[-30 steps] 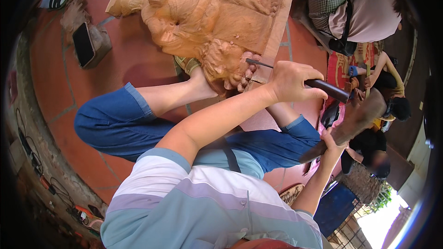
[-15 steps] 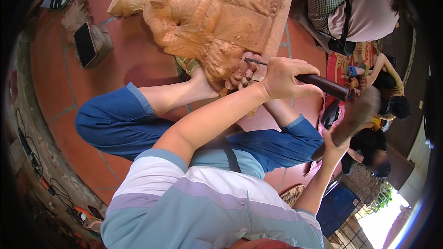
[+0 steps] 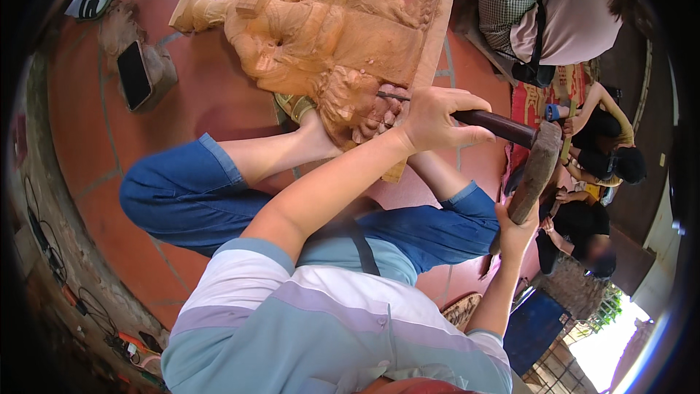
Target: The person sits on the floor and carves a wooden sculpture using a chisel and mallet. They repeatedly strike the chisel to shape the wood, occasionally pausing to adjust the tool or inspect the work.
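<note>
A carved wooden sculpture (image 3: 328, 36) of orange-brown wood lies on its side on the floor in front of my legs. My left hand (image 3: 436, 118) is closed around a chisel (image 3: 499, 127) with a dark handle. Its thin metal blade reaches left to the knobbly carved part at the sculpture's near edge. In my right hand (image 3: 519, 230) is a worn wooden mallet (image 3: 538, 164), gripped at its lower end. The mallet's upper part meets the butt of the chisel handle. My left hand hides part of the chisel's shaft.
A phone (image 3: 135, 76) leans on a wooden block at the left. My bare foot (image 3: 321, 135) is beside the sculpture. Another person (image 3: 561, 14) sits at the upper right, and other people (image 3: 612, 131) work farther right. Cables (image 3: 55, 263) run along the left ledge.
The mallet in my right hand has swung left and down onto the butt of the chisel handle. The chisel and my left hand have shifted slightly left.
</note>
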Action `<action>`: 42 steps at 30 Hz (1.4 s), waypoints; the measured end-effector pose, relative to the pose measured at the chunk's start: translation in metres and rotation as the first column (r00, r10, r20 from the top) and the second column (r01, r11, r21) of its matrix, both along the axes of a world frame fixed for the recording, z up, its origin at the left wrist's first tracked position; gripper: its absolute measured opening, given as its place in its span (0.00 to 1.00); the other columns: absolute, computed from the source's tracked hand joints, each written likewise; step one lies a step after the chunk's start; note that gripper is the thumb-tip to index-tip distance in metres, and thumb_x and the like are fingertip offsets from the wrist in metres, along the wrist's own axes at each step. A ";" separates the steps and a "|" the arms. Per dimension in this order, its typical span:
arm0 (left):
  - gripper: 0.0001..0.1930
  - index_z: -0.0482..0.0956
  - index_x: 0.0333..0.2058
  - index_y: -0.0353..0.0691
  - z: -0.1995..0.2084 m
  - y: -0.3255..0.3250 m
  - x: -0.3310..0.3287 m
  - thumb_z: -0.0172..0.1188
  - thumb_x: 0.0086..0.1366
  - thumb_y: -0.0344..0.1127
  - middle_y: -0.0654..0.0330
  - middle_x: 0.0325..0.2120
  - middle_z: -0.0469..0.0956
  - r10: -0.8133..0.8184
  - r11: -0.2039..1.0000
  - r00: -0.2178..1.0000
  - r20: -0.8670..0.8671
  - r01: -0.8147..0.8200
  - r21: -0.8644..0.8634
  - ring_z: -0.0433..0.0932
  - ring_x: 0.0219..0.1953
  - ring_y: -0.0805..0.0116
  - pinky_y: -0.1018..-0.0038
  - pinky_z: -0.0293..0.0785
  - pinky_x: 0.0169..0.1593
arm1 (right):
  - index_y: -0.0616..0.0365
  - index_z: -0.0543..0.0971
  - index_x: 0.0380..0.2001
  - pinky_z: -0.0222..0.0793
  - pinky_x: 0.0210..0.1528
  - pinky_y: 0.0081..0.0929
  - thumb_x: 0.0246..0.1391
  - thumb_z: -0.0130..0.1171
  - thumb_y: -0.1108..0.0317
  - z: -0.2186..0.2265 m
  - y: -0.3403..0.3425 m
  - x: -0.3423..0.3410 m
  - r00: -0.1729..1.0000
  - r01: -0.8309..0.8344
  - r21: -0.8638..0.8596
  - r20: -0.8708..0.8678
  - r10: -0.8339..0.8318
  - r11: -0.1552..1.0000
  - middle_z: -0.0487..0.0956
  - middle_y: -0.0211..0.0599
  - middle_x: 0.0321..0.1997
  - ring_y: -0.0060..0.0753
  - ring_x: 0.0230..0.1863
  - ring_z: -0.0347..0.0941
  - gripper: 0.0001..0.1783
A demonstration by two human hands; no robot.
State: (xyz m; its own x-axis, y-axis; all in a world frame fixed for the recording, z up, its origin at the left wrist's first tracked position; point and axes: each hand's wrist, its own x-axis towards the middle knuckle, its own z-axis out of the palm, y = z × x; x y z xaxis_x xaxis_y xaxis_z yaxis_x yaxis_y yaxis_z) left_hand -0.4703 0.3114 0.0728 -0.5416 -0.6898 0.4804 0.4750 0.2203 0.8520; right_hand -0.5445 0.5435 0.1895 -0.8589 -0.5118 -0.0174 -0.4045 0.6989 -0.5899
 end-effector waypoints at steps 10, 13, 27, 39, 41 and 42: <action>0.16 0.84 0.29 0.51 0.032 -0.009 0.004 0.70 0.45 0.54 0.68 0.17 0.76 0.128 0.949 0.991 -0.036 -0.133 -0.287 0.76 0.19 0.67 0.74 0.67 0.21 | 0.64 0.71 0.42 0.68 0.41 0.20 0.38 0.66 0.84 0.011 -0.003 0.004 0.998 0.047 -0.254 0.058 -0.034 0.966 0.72 0.33 0.36 0.22 0.34 0.70 0.24; 0.17 0.84 0.30 0.50 0.004 0.002 -0.006 0.70 0.45 0.53 0.67 0.19 0.77 0.072 0.986 0.997 0.027 -0.067 -0.150 0.77 0.19 0.67 0.74 0.69 0.22 | 0.63 0.70 0.43 0.66 0.42 0.21 0.37 0.66 0.83 0.017 -0.011 0.005 0.994 0.057 -0.372 0.105 -0.019 0.927 0.70 0.31 0.34 0.23 0.34 0.69 0.26; 0.17 0.82 0.33 0.38 0.005 -0.012 0.004 0.74 0.47 0.39 0.61 0.21 0.77 -0.014 0.997 0.999 -0.030 0.017 0.075 0.74 0.23 0.74 0.78 0.70 0.28 | 0.62 0.74 0.42 0.66 0.42 0.19 0.39 0.67 0.80 0.019 -0.023 -0.014 0.973 -0.039 -0.006 -0.229 0.037 0.999 0.75 0.30 0.33 0.21 0.36 0.71 0.22; 0.18 0.82 0.35 0.44 0.005 -0.019 0.010 0.73 0.46 0.42 0.64 0.20 0.76 0.035 0.993 0.991 -0.130 -0.049 -0.103 0.75 0.21 0.73 0.77 0.69 0.24 | 0.63 0.72 0.42 0.65 0.36 0.15 0.38 0.66 0.82 0.015 -0.005 -0.012 0.994 -0.036 -0.108 -0.107 0.025 0.993 0.72 0.26 0.31 0.18 0.30 0.68 0.24; 0.18 0.83 0.34 0.47 0.031 -0.018 0.030 0.73 0.44 0.45 0.66 0.19 0.75 0.085 0.894 0.981 -0.174 -0.152 -0.420 0.75 0.20 0.70 0.76 0.68 0.23 | 0.62 0.73 0.42 0.66 0.41 0.19 0.37 0.68 0.80 0.014 0.006 -0.017 0.999 0.040 -0.146 0.006 -0.040 0.988 0.74 0.28 0.35 0.21 0.34 0.70 0.25; 0.18 0.83 0.33 0.50 0.040 -0.011 0.030 0.72 0.43 0.49 0.67 0.17 0.74 0.038 0.910 0.986 -0.164 -0.101 -0.402 0.75 0.20 0.66 0.74 0.67 0.22 | 0.62 0.73 0.42 0.66 0.44 0.21 0.36 0.69 0.79 0.015 0.006 -0.017 0.996 0.073 -0.159 0.069 -0.063 0.985 0.74 0.29 0.36 0.22 0.36 0.71 0.25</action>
State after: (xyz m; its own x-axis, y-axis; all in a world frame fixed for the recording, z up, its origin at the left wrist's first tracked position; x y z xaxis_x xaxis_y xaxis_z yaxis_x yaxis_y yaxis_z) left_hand -0.4400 0.3004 0.1126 -0.3996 -0.4501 0.7986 0.5601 0.5697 0.6014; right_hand -0.5617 0.5498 0.2041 -0.8916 -0.4528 0.0051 -0.3176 0.6172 -0.7199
